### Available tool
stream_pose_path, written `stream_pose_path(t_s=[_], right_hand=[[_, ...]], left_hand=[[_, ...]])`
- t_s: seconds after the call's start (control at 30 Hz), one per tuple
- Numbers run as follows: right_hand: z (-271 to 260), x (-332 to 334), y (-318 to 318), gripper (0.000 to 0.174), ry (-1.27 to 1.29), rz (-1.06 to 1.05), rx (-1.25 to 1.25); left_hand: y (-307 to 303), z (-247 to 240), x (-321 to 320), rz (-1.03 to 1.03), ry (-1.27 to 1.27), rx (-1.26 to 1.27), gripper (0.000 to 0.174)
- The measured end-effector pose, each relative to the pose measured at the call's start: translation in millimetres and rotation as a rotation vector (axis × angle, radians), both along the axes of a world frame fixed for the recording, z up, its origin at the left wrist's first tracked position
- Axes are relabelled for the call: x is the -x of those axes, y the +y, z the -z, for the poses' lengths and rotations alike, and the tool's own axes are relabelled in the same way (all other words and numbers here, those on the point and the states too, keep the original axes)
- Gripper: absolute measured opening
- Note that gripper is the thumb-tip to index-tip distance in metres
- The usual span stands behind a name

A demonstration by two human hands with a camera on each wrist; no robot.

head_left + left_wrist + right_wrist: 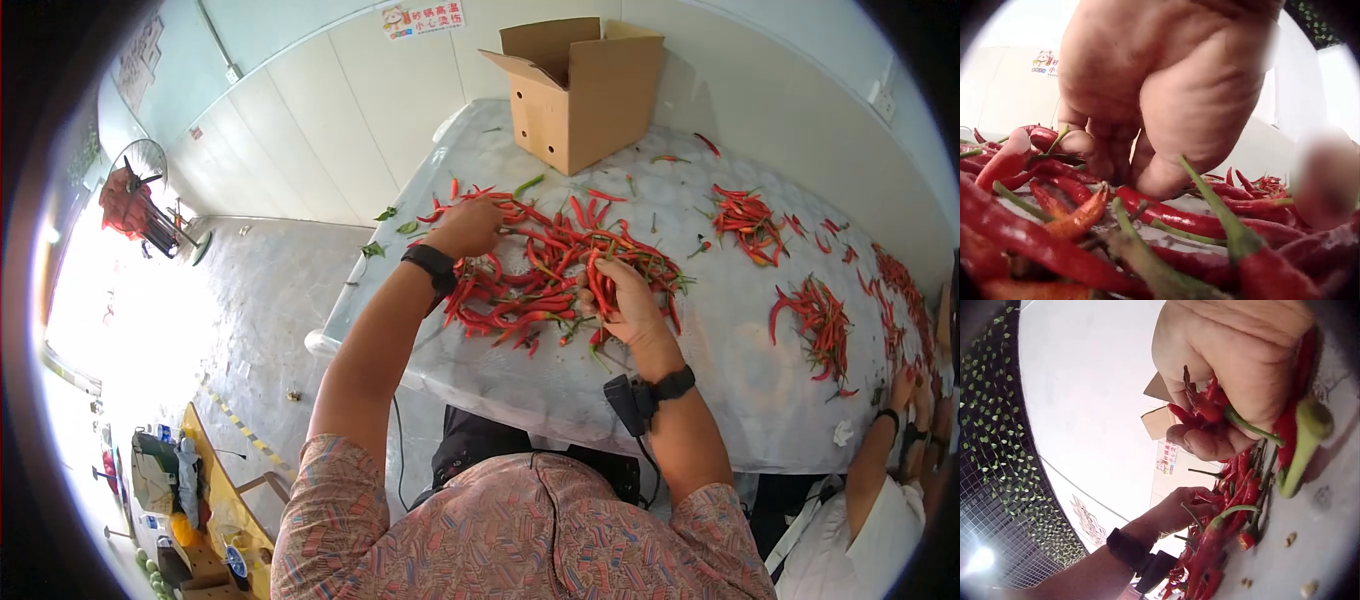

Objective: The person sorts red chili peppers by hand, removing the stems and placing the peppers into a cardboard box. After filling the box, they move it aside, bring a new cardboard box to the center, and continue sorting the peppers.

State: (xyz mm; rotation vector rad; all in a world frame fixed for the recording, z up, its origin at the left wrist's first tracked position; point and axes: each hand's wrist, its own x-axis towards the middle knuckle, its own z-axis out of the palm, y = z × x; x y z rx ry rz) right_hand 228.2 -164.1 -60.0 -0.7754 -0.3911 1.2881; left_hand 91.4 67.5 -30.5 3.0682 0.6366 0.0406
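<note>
A loose heap of red chili peppers, some with green stems, spreads over the plastic-covered table in front of me. At the heap's far left side, my left hand reaches down with bent fingers. Its thumb and fingertips come together at the end of a red chili pepper in the left wrist view. Held over the near right part of the heap, my right hand curls round several red chili peppers. Their stems poke out between thumb and fingers, and the palm hides part of them.
An open cardboard box stands at the table's back edge. Smaller chili piles lie to the right, with another person's hand at the far right. Loose green leaves lie near the left edge of the table.
</note>
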Motion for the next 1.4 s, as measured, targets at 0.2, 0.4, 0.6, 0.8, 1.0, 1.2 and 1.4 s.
stream_pose_path(t_s=[0.2,0.4,0.6,0.8,1.0,1.2,1.4], right_hand=[[-1.7,1.9,-0.8,0.012,-0.013,-0.004,-0.031],[-2.8,0.9,-0.8,0.010,-0.004,-0.007,-0.021],[-2.3,0.3,-0.1,0.008,0.012,-0.025,-0.001],[-5.6,2.2,-0.3,0.009,0.013,-0.005,0.019],[-7.0,4.4,-2.6,0.016,-0.019,-0.011,0.027],[-5.6,2.5,-1.9,0.018,-0.028,0.005,0.032],[-6.0,3.6,-2.8,0.018,-0.024,0.003,0.035]], left_hand=[[-13.0,-23.3,1.2,-0.146,-0.395,0.226,0.021],[-3.7,-38.7,25.3,-0.217,-0.573,0.381,0.026],[18.4,-33.3,91.6,-0.328,-0.525,0.342,0.023],[10.0,-2.6,117.6,-0.315,-0.161,0.210,0.023],[5.9,10.1,115.3,-0.344,-0.192,0.168,0.024],[10.6,3.6,109.4,-0.393,-0.442,0.371,0.024],[-6.3,-0.2,104.7,-0.506,-0.670,0.687,0.024]])
